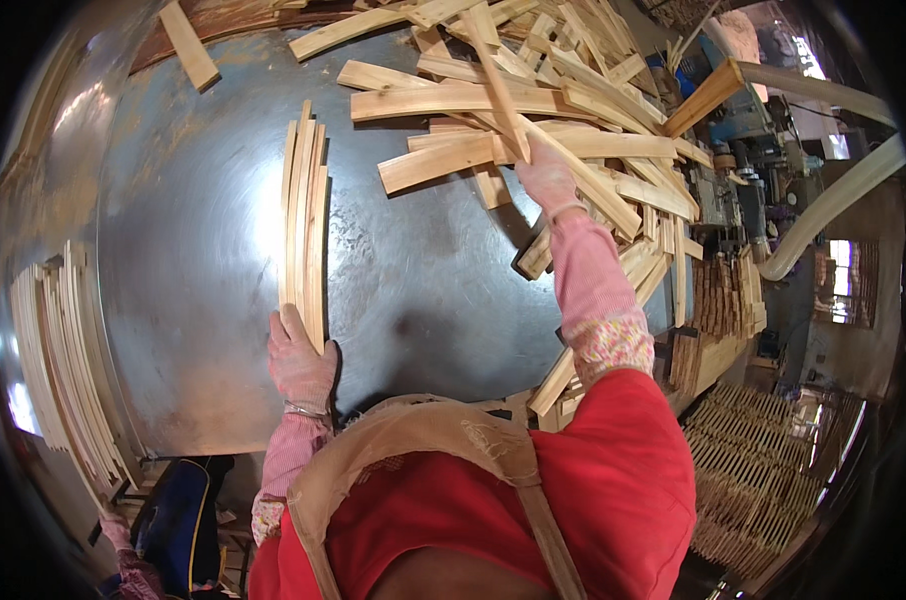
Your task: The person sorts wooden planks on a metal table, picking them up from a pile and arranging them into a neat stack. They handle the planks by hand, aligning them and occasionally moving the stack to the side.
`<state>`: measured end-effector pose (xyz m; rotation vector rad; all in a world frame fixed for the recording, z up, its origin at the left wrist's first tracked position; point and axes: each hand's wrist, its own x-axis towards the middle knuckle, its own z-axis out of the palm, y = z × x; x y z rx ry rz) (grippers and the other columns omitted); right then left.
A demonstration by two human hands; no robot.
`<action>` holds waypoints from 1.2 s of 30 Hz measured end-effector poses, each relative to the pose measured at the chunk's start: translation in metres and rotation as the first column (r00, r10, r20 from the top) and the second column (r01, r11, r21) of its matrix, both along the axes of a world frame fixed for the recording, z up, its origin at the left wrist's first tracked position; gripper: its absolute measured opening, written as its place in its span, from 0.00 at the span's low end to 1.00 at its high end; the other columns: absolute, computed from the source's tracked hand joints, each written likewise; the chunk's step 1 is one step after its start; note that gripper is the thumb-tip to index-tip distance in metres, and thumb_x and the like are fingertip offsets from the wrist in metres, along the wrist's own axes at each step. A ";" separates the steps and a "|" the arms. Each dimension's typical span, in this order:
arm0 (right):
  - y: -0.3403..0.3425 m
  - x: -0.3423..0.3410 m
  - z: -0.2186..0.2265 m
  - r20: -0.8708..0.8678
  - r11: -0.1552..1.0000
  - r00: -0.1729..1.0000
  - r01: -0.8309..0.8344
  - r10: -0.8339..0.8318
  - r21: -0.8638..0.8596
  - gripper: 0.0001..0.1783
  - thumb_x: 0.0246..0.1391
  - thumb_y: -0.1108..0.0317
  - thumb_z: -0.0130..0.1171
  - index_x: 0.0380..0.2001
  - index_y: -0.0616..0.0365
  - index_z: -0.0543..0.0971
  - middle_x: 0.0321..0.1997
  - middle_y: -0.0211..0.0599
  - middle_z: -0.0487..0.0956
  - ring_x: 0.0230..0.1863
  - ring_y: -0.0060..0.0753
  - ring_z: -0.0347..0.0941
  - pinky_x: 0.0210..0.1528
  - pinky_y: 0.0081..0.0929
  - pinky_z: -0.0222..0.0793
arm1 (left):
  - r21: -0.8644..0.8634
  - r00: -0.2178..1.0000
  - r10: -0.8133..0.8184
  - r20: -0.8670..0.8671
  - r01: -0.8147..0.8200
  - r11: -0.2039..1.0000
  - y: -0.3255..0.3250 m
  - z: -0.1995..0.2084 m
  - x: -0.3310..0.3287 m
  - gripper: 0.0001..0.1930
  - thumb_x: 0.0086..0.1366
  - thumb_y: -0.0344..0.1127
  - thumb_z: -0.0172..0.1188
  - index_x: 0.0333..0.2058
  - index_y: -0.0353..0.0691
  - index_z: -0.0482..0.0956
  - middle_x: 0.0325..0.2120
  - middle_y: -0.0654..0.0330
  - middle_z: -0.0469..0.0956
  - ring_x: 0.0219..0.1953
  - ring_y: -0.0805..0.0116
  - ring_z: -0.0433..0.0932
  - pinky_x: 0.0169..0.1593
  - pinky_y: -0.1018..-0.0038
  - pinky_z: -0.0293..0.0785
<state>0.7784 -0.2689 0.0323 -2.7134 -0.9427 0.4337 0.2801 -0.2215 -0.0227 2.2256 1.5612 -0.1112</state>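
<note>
Left hand, gloved, clamped on near end of thin slat bundle standing on edge on metal table. Right hand, gloved, closed around single wood strip, lifted over loose slat pile just beyond the grip.

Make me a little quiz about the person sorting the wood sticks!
1. True or false: the left hand rests on a neat bundle of slats.
2. What is the right hand gripping? A) a hammer B) a single slat C) a cup
3. What is the table made of?

Key:
1. True
2. B
3. Metal, grey and shiny
</note>
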 end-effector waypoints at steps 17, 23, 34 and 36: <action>-0.020 -0.249 -0.069 -0.188 0.829 0.808 -0.538 0.559 0.154 0.27 0.58 0.57 0.64 0.59 0.55 0.81 0.60 0.53 0.83 0.63 0.60 0.77 0.70 0.50 0.70 | 0.071 0.999 -0.022 -0.031 0.025 0.997 -0.024 0.001 -0.004 0.54 0.58 0.57 0.74 0.76 0.37 0.60 0.77 0.36 0.54 0.77 0.37 0.56 0.78 0.48 0.54; -0.011 0.024 -0.006 0.597 0.900 0.697 -0.165 0.396 -0.403 0.46 0.57 0.56 0.69 0.76 0.47 0.63 0.74 0.45 0.71 0.72 0.56 0.69 0.70 0.64 0.62 | 0.071 0.997 0.042 -0.061 -0.038 0.997 -0.029 -0.012 -0.001 0.55 0.55 0.50 0.78 0.76 0.38 0.59 0.77 0.39 0.55 0.76 0.39 0.57 0.77 0.49 0.57; 0.059 0.037 0.063 0.207 0.764 0.782 -0.452 0.588 -0.461 0.36 0.55 0.51 0.71 0.64 0.54 0.75 0.54 0.50 0.85 0.54 0.59 0.83 0.56 0.50 0.79 | 0.054 0.997 0.078 -0.021 -0.077 0.996 -0.014 -0.007 -0.003 0.53 0.51 0.42 0.78 0.74 0.44 0.60 0.73 0.42 0.60 0.68 0.38 0.69 0.69 0.53 0.71; 0.077 0.008 0.116 0.104 0.755 0.801 -0.501 0.590 -0.423 0.35 0.53 0.47 0.73 0.59 0.57 0.80 0.48 0.52 0.87 0.49 0.59 0.84 0.54 0.49 0.80 | -0.026 0.993 0.097 0.068 -0.096 0.995 -0.005 -0.007 -0.012 0.53 0.50 0.41 0.78 0.74 0.44 0.61 0.73 0.41 0.60 0.67 0.36 0.69 0.69 0.53 0.72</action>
